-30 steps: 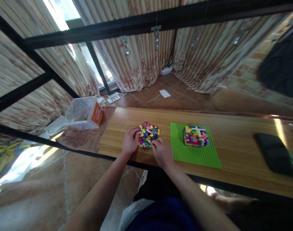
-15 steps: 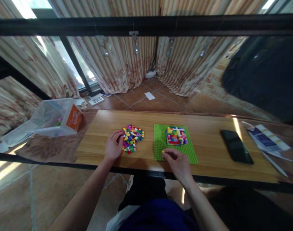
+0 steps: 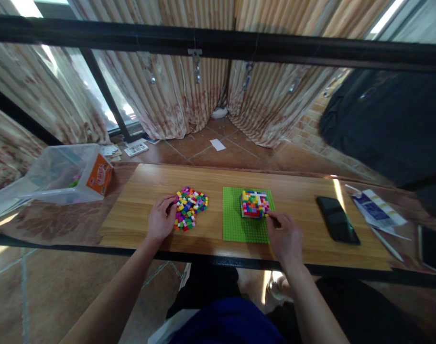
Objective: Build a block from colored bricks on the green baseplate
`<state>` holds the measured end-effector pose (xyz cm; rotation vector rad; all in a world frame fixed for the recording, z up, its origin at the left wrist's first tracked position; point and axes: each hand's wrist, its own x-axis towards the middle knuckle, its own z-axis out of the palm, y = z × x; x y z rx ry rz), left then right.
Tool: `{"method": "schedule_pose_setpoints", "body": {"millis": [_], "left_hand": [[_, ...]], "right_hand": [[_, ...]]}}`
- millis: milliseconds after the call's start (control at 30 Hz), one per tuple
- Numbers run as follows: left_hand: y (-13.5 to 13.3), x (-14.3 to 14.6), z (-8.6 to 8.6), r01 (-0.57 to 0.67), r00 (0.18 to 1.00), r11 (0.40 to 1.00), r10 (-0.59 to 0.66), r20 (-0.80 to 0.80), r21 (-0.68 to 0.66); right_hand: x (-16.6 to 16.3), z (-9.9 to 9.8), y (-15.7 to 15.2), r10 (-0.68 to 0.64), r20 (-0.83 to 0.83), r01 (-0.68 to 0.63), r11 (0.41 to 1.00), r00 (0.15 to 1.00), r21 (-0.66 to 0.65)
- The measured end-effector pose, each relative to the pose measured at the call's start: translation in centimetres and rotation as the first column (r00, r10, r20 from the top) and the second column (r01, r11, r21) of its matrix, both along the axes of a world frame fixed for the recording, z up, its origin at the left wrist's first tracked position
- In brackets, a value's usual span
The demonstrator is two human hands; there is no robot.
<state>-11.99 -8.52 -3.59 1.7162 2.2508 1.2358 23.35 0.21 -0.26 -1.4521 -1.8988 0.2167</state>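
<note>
My right hand (image 3: 284, 236) pinches a small yellow brick (image 3: 266, 215) at the near right corner of a rectangular block of many-coloured toy bricks (image 3: 254, 204). That built block stands on a green studded baseplate (image 3: 232, 227). I cannot tell whether the pinched brick touches it. At the left edge of a loose pile of small coloured bricks (image 3: 191, 203) rests my left hand (image 3: 162, 217), its fingers curled and thumb close to the index finger. Whatever lies between those fingertips is too small to make out.
A black phone (image 3: 338, 220) lies on the wooden board (image 3: 207, 239) to the right, near a printed packet (image 3: 377, 208) and a white pen-like stick (image 3: 386, 244). At the far left stands a clear plastic box (image 3: 69, 174) with an orange label. Another dark device (image 3: 433, 248) is at the right edge.
My right hand has moved right and away from me, from the baseplate's near part to the block's right corner, with the yellow brick. My left hand stays by the pile. The view has shifted slightly.
</note>
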Motion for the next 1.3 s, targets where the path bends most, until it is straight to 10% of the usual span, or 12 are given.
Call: {"method": "schedule_pose_setpoints", "body": {"millis": [500, 933, 1300], "left_hand": [[-0.1, -0.2, -0.3, -0.009, 1.000, 1.000, 0.009, -0.004, -0.019], [-0.1, -0.3, 0.0, 0.004, 1.000, 1.000, -0.004, -0.004, -0.006], [0.0, -0.5, -0.3, 0.013, 1.000, 1.000, -0.013, -0.020, -0.018]], "right_hand": [[-0.5, -1.0, 0.4, -0.135, -0.279, 0.094, 0.984, 0.951, -0.154], [-0.8, -1.4, 1.4, -0.379, -0.781, -0.198, 0.826, 0.496, -0.527], [-1.0, -1.1, 1.4, -0.418, -0.804, -0.238, 0.805, 0.424, -0.544]]}}
